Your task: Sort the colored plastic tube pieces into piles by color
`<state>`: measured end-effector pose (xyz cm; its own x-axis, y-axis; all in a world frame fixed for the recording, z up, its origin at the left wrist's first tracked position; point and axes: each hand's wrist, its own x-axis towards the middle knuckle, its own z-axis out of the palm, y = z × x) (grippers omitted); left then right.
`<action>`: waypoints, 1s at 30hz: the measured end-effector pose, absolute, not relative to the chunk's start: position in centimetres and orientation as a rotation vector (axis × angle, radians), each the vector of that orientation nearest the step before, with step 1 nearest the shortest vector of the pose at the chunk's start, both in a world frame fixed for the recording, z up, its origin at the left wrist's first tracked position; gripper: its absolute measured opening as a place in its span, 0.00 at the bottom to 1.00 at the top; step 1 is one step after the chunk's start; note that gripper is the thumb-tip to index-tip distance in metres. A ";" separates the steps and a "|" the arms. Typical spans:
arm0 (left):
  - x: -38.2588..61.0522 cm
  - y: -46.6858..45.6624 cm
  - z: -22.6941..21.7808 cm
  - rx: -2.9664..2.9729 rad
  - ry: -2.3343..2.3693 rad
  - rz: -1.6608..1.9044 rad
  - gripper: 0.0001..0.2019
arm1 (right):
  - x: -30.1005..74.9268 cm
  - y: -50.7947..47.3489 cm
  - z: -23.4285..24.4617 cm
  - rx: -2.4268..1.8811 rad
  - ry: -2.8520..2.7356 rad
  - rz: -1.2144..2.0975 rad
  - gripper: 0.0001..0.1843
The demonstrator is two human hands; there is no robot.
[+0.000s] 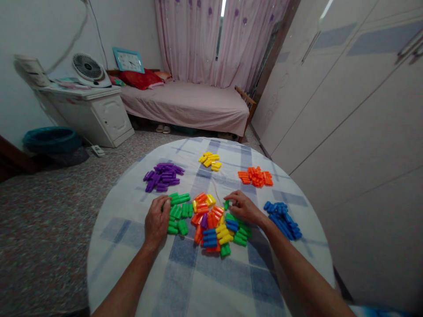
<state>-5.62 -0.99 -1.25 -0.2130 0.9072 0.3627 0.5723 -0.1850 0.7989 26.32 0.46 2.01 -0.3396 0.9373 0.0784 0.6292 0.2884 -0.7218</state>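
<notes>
My right hand (243, 206) pinches a small green plastic building piece (226, 204) between thumb and fingertips, just above the right side of a mixed pile of pieces (211, 220) in orange, yellow, blue, green and purple. More green pieces (243, 233) lie under and beside this hand. My left hand (157, 220) rests on the table, fingers loosely curved against the left edge of a group of green pieces (180, 211). No piece shows in its grip; its fingertips are partly hidden.
Sorted by colour, purple pieces (162, 177), yellow pieces (210, 160), orange pieces (256, 176) and blue pieces (282, 219) lie around the round table (194, 290) with its checked cloth. Beyond stand a bed (191, 99), a white cabinet (110, 116) and a wardrobe (346, 132).
</notes>
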 end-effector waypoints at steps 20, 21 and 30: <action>-5.4 -2.2 -0.2 1.851 1.746 1.487 0.14 | 26.5 -0.8 -0.5 -1.543 -1.493 0.439 0.13; -5.2 -2.4 0.2 1.905 1.761 1.486 0.14 | 26.5 -0.8 -0.5 -1.534 -1.489 0.432 0.13; 3.3 -2.3 5.2 2.373 1.389 1.000 0.10 | 27.4 -1.0 -0.6 -1.531 -1.323 0.498 0.15</action>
<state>3.33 -2.26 5.25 0.3238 0.8342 0.4463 0.6880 -0.5314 0.4942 27.36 -0.98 -0.59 0.3138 0.9036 0.2917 0.4871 0.1105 -0.8663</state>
